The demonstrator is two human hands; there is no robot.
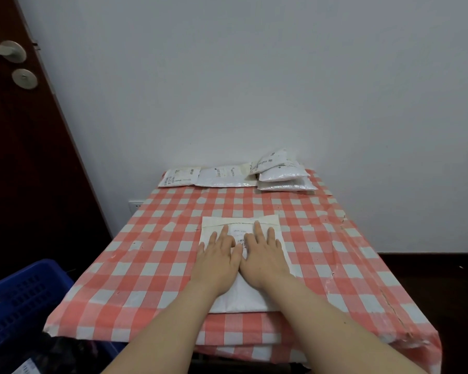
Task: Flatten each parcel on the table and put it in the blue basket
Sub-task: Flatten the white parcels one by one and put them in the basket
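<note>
A white parcel (241, 222) with a printed label lies flat in the middle of the table (152, 249), which wears a red-and-white checked cloth. My left hand (218, 259) and my right hand (264, 255) rest side by side on top of it, palms down, fingers spread and pointing away from me. Along the far edge lie more white parcels: one at the left (179, 177), one in the middle (224, 176), and a stack at the right (282, 174). The blue basket (19, 300) stands off the table's near left corner, lower than the tabletop.
A white wall rises directly behind the table. A dark wooden door with a metal handle (7, 51) fills the left side. A wall socket (135, 205) sits beside the table's far left corner. Dark floor shows at the right.
</note>
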